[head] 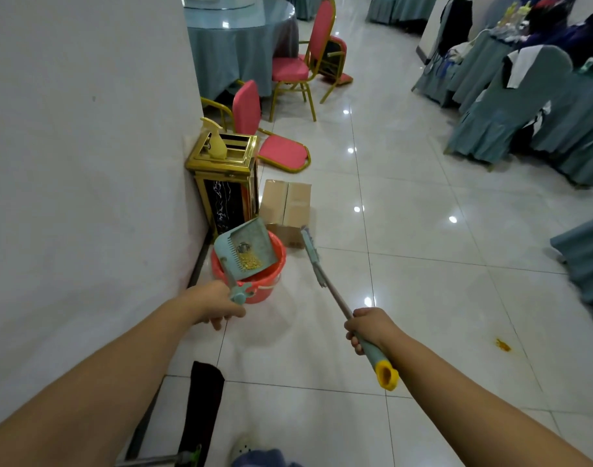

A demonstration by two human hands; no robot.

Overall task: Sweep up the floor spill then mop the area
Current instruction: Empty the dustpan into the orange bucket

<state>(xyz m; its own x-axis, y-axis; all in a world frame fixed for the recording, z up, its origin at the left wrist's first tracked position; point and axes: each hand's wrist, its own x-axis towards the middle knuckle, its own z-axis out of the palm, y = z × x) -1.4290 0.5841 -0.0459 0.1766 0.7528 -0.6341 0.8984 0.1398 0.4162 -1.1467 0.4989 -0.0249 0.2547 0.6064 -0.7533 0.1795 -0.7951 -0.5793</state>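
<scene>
Nearby, cardboard box beside bucket, gold bin behind.

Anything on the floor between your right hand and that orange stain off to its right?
No. In the head view, only bare glossy tile lies between the right hand, which grips the broom, and the orange stain.

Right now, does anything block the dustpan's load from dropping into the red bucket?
Nothing visible does. The left hand holds the dustpan directly over the bucket mouth, yellow crumbs lying in the pan. The cardboard box stands behind the bucket, not over it.
</scene>
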